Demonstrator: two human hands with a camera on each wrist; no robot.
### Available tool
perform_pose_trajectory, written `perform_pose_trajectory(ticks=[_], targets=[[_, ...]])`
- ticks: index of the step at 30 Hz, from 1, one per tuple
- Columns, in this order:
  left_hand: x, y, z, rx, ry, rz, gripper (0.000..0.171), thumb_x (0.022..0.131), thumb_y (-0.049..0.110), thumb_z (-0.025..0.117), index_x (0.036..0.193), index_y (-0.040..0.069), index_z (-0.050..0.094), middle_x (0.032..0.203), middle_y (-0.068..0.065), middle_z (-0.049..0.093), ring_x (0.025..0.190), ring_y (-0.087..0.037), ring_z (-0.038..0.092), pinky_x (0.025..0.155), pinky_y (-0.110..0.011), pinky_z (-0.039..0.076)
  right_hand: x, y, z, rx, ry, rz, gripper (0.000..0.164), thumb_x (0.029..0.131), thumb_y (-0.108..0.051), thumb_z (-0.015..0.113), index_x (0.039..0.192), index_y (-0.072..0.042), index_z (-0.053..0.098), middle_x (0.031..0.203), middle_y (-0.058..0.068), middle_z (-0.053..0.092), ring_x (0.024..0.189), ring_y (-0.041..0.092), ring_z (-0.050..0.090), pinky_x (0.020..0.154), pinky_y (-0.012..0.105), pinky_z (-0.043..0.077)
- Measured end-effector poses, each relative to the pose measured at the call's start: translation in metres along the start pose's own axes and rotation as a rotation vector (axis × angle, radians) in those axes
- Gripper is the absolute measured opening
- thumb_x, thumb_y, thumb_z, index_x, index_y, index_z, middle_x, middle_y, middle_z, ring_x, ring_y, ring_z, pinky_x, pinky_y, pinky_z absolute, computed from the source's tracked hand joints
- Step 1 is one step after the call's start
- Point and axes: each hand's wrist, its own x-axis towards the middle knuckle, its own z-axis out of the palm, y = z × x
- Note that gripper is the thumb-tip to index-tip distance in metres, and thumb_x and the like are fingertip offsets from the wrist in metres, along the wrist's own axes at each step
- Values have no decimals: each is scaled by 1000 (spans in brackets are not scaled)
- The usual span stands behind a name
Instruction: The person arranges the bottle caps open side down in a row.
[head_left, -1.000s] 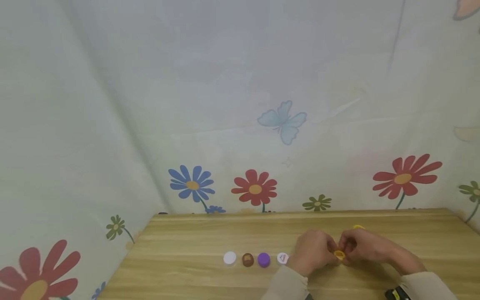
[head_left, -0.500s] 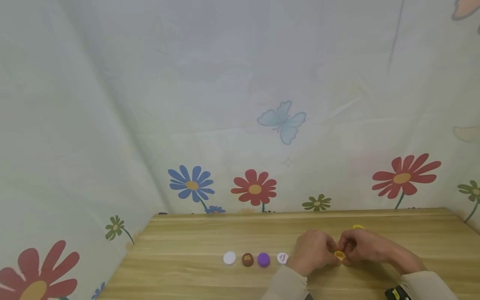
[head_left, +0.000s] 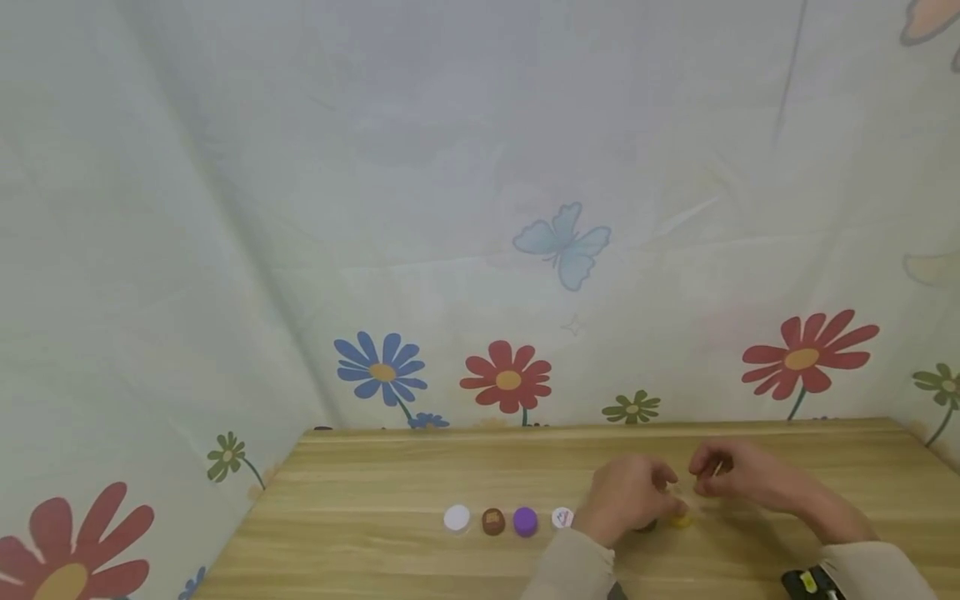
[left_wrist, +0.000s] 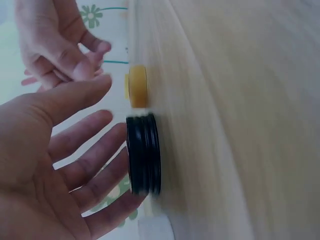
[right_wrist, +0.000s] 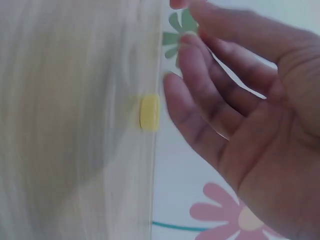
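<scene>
My left hand (head_left: 626, 496) hovers just over a yellow bottle cap (head_left: 681, 521), fingertips beside it and hiding part of it. In the left wrist view, the fingers are spread around a black cap (left_wrist: 143, 155), with the yellow-orange cap (left_wrist: 137, 86) standing beyond it. Whether the fingers touch the black cap, I cannot tell. My right hand (head_left: 750, 477) is raised off the table to the right, its fingers loosely bent and holding nothing visible. Another yellow cap (right_wrist: 150, 112) lies past its fingertips in the right wrist view; the right hand hides it in the head view.
Left of the hands, a row of caps lies on the wooden table (head_left: 360, 500): a white one (head_left: 457, 518), a brown one (head_left: 492, 522), a purple one (head_left: 525, 522) and a printed white one (head_left: 562, 518). A flower-patterned cloth (head_left: 450, 208) hangs behind the table.
Both hands held the yellow cap between them before. Now it sits on the table, and the right hand has moved away, back and to the right. The left fingers have loosened.
</scene>
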Motion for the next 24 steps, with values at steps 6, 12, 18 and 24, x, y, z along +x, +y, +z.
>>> perform_pose_trajectory(ticks=[6, 12, 18, 24], targets=[[11, 9, 7, -14, 30, -12, 24, 90, 31, 86, 112, 27, 80, 104, 20, 74, 95, 4, 64, 85, -20, 50, -6, 3, -13, -139, 156, 59, 17, 94, -2, 78, 107, 2, 69, 102, 7, 70, 88, 10, 62, 72, 27, 54], [22, 15, 16, -2, 42, -39, 26, 94, 21, 80, 120, 26, 79, 113, 18, 74, 101, 2, 65, 88, -20, 51, -6, 8, -15, -220, 218, 186, 29, 92, -3, 81, 115, 8, 68, 110, 18, 71, 97, 33, 67, 76, 36, 58], [30, 18, 25, 97, 55, 52, 36, 95, 7, 71, 127, 23, 77, 119, 16, 74, 109, 3, 65, 88, -13, 49, -5, 21, -7, -263, 217, 249, 42, 88, -1, 83, 120, 16, 63, 113, 30, 68, 105, 47, 65, 85, 58, 57], [35, 19, 32, 135, -9, 90, 43, 94, 7, 72, 134, 21, 73, 120, 15, 73, 105, 3, 63, 88, -12, 48, -8, 31, 0, -305, 224, 207, 35, 84, 2, 80, 113, 15, 65, 103, 24, 71, 97, 43, 68, 84, 60, 56]])
